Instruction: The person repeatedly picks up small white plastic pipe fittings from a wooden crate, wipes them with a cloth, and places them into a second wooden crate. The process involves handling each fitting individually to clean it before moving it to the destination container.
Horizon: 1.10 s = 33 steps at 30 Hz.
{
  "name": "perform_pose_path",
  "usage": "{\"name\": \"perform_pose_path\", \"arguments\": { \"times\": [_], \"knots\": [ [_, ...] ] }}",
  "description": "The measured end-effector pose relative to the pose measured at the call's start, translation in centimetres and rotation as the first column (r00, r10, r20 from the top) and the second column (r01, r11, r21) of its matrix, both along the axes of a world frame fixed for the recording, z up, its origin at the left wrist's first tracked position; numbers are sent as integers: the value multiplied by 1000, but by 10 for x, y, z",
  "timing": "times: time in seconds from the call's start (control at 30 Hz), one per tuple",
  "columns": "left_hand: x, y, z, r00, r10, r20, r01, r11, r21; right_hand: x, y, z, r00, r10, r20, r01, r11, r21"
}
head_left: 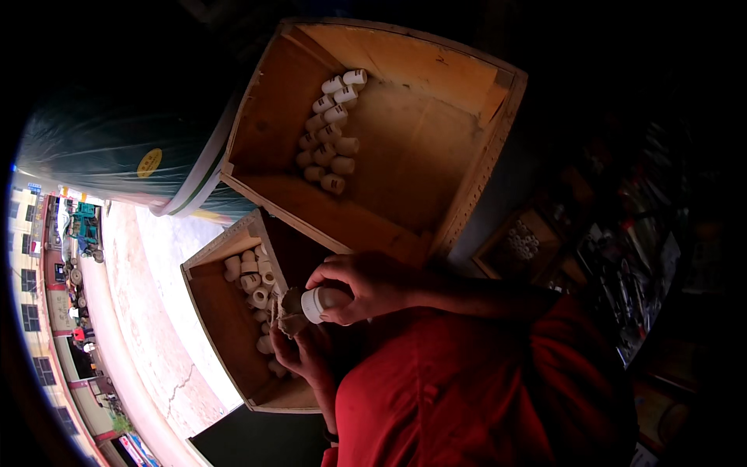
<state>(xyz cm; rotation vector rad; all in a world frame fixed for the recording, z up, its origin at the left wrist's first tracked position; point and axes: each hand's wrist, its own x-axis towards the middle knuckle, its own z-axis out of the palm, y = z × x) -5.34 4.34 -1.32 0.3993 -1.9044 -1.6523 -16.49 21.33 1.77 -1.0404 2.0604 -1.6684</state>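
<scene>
My right hand (346,288) comes in from the right, its fingers wrapped round a white pipe fitting (313,305) with a round, pale rim. Just below and left of it, my left hand (301,352) is closed on a ragged beige piece (291,313) with stringy edges; its kind is not plain. The piece sits right beside the fitting's end; whether they touch I cannot tell. Under both hands stands a smaller wooden box (222,319) with loose white fittings (250,282). Beyond it, a larger wooden box (420,156) holds white fittings laid in rows (334,113) along its left side.
A dark green wrapped bundle (101,148) with a pale strap lies at the upper left. To the right, in shadow, a small box (521,240) holds small white pieces, near plastic-wrapped goods (622,265). Bright pavement (156,311) and a street lie left.
</scene>
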Motion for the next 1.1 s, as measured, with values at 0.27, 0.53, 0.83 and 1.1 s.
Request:
{"name": "perform_pose_path", "arguments": {
  "times": [0.27,0.53,0.83,1.1],
  "knots": [
    [3,-5,-6,1000,23,19,-23,1000,-16,-1,0,0,1000,4,-4,-4,1000,-6],
    [3,-10,-9,1000,-9,25,9,1000,-11,-1,1,2,1000,8,3,-8,1000,-6],
    [3,-7,-11,999,28,20,-28,1000,4,-1,1,2,1000,23,4,-23,1000,14],
    [-1,-1,-2,996,82,39,-78,992,-99,-5,4,11,999,-17,-47,13,995,-97]
  ]
}}
